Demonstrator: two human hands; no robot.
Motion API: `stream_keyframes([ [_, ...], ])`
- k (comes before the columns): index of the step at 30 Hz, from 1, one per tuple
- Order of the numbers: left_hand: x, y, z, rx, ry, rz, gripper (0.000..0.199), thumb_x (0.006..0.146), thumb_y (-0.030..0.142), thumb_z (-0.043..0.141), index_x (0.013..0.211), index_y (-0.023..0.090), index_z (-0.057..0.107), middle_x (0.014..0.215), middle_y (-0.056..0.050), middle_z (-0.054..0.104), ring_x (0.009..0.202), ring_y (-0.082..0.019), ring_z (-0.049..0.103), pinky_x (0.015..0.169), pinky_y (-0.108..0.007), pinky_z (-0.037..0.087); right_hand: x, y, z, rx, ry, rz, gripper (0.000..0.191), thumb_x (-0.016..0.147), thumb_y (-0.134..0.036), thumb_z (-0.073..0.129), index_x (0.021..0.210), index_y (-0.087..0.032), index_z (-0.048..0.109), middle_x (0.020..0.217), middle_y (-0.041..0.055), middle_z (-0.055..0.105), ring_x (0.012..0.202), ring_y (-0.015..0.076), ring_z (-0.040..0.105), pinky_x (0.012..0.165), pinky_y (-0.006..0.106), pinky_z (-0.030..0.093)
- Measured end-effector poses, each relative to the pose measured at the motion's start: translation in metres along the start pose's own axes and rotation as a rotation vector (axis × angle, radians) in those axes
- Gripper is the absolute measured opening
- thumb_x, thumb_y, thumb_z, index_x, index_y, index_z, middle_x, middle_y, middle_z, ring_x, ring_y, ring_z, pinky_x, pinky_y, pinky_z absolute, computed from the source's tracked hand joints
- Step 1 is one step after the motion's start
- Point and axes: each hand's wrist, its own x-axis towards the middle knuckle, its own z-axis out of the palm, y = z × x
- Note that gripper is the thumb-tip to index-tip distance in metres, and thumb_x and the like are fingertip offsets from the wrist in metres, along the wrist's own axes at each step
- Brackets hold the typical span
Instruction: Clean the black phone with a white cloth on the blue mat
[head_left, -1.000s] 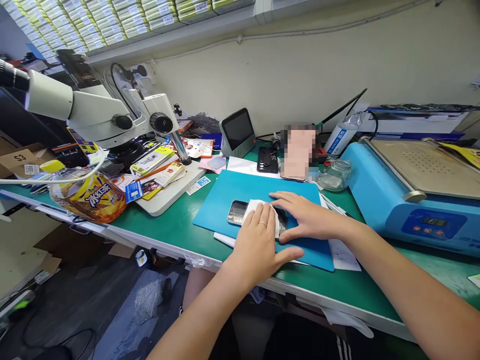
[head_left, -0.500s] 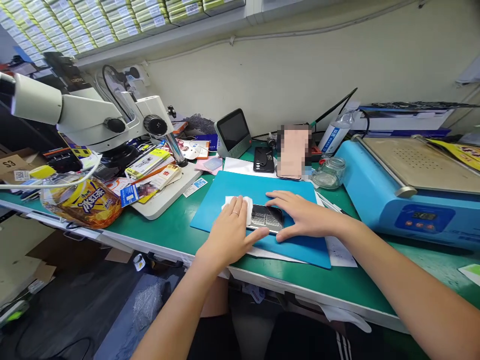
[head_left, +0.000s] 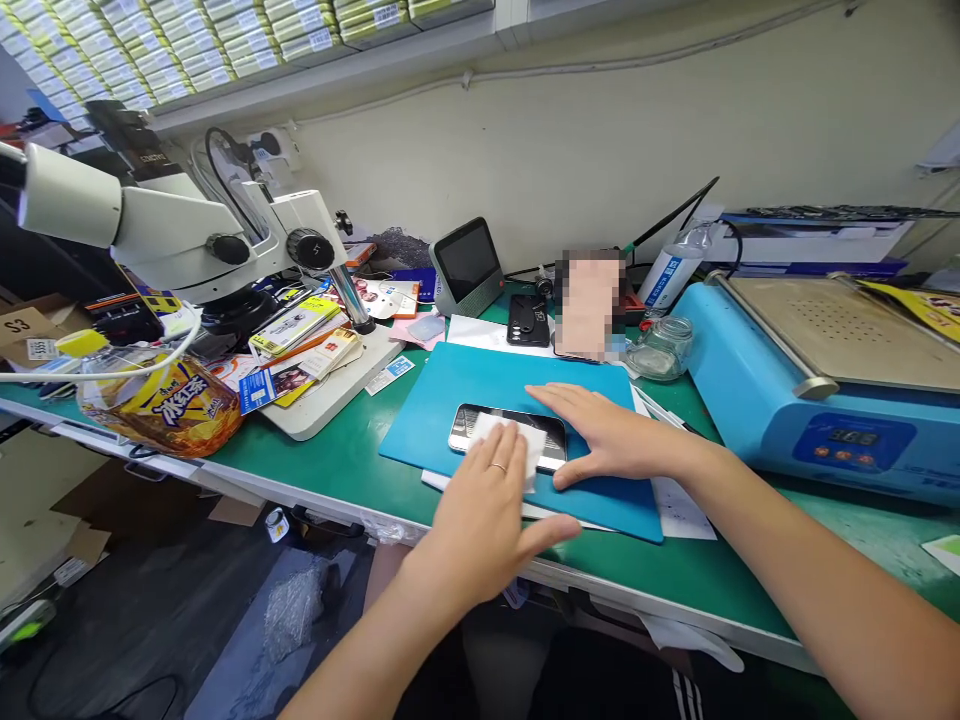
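Note:
A smartphone (head_left: 555, 447) with a dark, reflective screen lies face up on a blue mat (head_left: 450, 375). My left hand (head_left: 484, 510) presses a folded white tissue (head_left: 534, 440) onto the middle of the screen, its fingers straight and close together, the thumb stretched out to the right. The tissue hides part of the screen and overhangs the near edge. At the phone's right end is my right hand (head_left: 600, 435), thumb and fingers spread around that end. The thumb tip is by the near right corner; whether it touches is hard to tell.
A microscope (head_left: 187, 235) and a bottle of tea (head_left: 176, 405) stand on the left. Behind the mat are a small display (head_left: 469, 265), a black phone (head_left: 529, 320) and a glass jar (head_left: 660, 347). A blue heating-plate machine (head_left: 750, 380) occupies the right.
My left hand has slid the tissue rightward and nearer to me, from the phone's left end to its middle. That left end now shows. My right hand has barely moved.

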Motion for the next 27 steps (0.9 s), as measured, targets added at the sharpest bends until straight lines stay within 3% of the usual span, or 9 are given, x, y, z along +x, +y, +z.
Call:
stream_keyframes([
  [3, 0.007, -0.021, -0.005, 0.048, -0.001, -0.063, 0.095, 0.100, 0.076, 0.026, 0.156, -0.001, 0.034, 0.165, -0.025, 0.027, 0.156, -0.035, 0.024, 0.125, -0.051, 0.027, 0.000, -0.004, -0.003, 0.004, -0.014, 0.005, 0.122, 0.071, -0.077, 0.071, 0.165, -0.020, 0.018, 0.171, 0.0185, 0.022, 0.156, 0.0422, 0.018, 0.122, 0.062, 0.024],
  [5, 0.018, -0.023, -0.005, 0.054, -0.013, -0.092, 0.095, 0.101, 0.075, 0.029, 0.156, -0.002, 0.033, 0.164, -0.026, 0.027, 0.156, -0.036, 0.022, 0.125, -0.053, 0.028, 0.000, -0.004, -0.003, 0.011, -0.007, -0.001, 0.121, 0.071, -0.077, 0.072, 0.165, -0.021, 0.019, 0.171, 0.0179, 0.023, 0.156, 0.0427, 0.018, 0.123, 0.062, 0.023],
  [8, 0.036, -0.007, -0.002, 0.024, -0.013, -0.089, 0.101, 0.098, 0.078, 0.029, 0.156, -0.004, 0.032, 0.164, -0.027, 0.027, 0.156, -0.038, 0.021, 0.126, -0.052, 0.024, 0.001, 0.002, 0.001, 0.024, 0.017, -0.030, 0.111, 0.077, -0.074, 0.069, 0.164, -0.027, 0.020, 0.170, 0.0146, 0.026, 0.155, 0.0424, 0.019, 0.122, 0.064, 0.023],
  [11, 0.045, 0.019, 0.001, -0.049, -0.022, 0.002, 0.106, 0.095, 0.083, 0.022, 0.158, -0.002, 0.029, 0.165, -0.024, 0.027, 0.156, -0.035, 0.022, 0.127, -0.050, 0.023, 0.002, 0.008, 0.005, 0.021, 0.031, -0.049, 0.109, 0.079, -0.072, 0.068, 0.165, -0.029, 0.018, 0.169, 0.0148, 0.028, 0.154, 0.0426, 0.023, 0.121, 0.066, 0.025],
  [15, 0.030, 0.032, 0.003, -0.099, -0.044, 0.064, 0.109, 0.092, 0.086, 0.015, 0.160, 0.001, 0.029, 0.168, -0.019, 0.022, 0.158, -0.032, 0.017, 0.128, -0.049, 0.022, 0.001, 0.009, 0.006, 0.022, 0.026, -0.030, 0.109, 0.078, -0.073, 0.068, 0.165, -0.029, 0.018, 0.170, 0.0143, 0.027, 0.155, 0.0431, 0.022, 0.120, 0.066, 0.026],
  [21, -0.003, -0.007, -0.006, -0.030, -0.072, 0.023, 0.104, 0.094, 0.083, 0.019, 0.161, 0.005, 0.030, 0.169, -0.017, 0.021, 0.158, -0.032, 0.017, 0.127, -0.048, 0.023, 0.000, -0.003, -0.001, 0.028, -0.014, 0.014, 0.123, 0.069, -0.077, 0.073, 0.165, -0.025, 0.016, 0.172, 0.0151, 0.021, 0.156, 0.0438, 0.017, 0.122, 0.063, 0.024],
  [24, 0.008, -0.026, -0.010, 0.021, -0.062, -0.050, 0.097, 0.100, 0.077, 0.022, 0.159, 0.000, 0.031, 0.167, -0.022, 0.022, 0.157, -0.034, 0.018, 0.127, -0.049, 0.024, 0.000, -0.005, -0.003, 0.036, -0.015, 0.025, 0.123, 0.069, -0.077, 0.073, 0.165, -0.026, 0.016, 0.172, 0.0140, 0.021, 0.156, 0.0438, 0.016, 0.122, 0.063, 0.023],
  [27, 0.030, -0.026, -0.010, 0.024, -0.057, -0.073, 0.095, 0.102, 0.074, 0.025, 0.158, -0.002, 0.032, 0.166, -0.024, 0.027, 0.157, -0.034, 0.020, 0.127, -0.048, 0.023, 0.001, -0.001, -0.001, 0.033, -0.015, 0.029, 0.123, 0.069, -0.077, 0.073, 0.165, -0.028, 0.014, 0.172, 0.0131, 0.020, 0.156, 0.0431, 0.015, 0.123, 0.063, 0.022],
])
